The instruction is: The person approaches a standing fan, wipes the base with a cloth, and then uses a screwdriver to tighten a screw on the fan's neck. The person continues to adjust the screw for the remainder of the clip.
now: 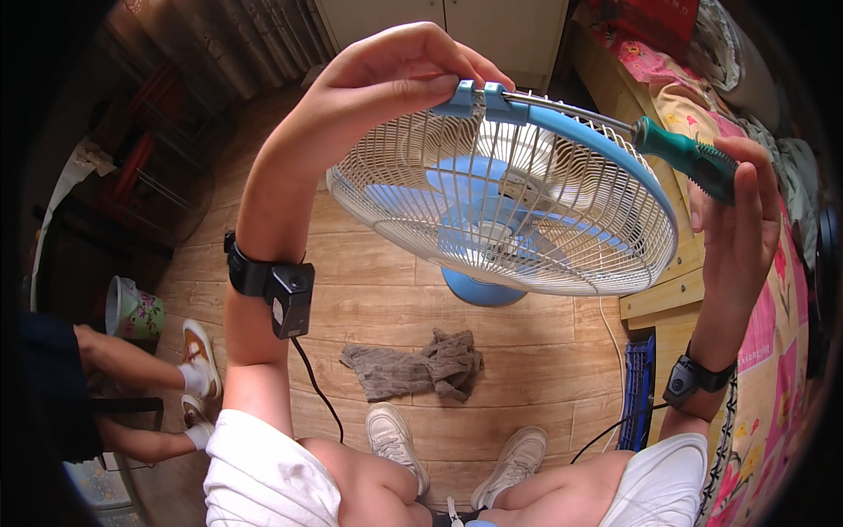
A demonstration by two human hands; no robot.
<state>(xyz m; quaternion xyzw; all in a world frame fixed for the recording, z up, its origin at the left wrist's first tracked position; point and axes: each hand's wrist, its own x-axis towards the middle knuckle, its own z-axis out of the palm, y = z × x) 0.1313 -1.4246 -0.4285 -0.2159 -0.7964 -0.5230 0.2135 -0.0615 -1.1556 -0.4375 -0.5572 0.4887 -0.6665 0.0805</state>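
Observation:
A fan (pixel 492 237) with a white wire cage, a blue rim and blue blades stands in front of me on its blue base (pixel 483 288). At the top of the rim is a split blue clamp joint (pixel 479 101). My left hand (pixel 404 75) pinches the rim at this joint, thumb in front and fingers behind. My right hand (pixel 742 193) has its fingers closed around the end of a screwdriver (pixel 689 156) with a green handle. The screwdriver's metal shaft runs left along the rim, and its tip lies at the clamp; the screw itself is too small to make out.
A grey-brown cloth (pixel 413 364) lies on the wooden floor. To the right is a bed with a flowered sheet (pixel 764 378), beside a blue crate (pixel 637 391). At left are another person's legs (pixel 140 395) and a flowered bin (pixel 133 309). A white cord (pixel 615 338) trails nearby.

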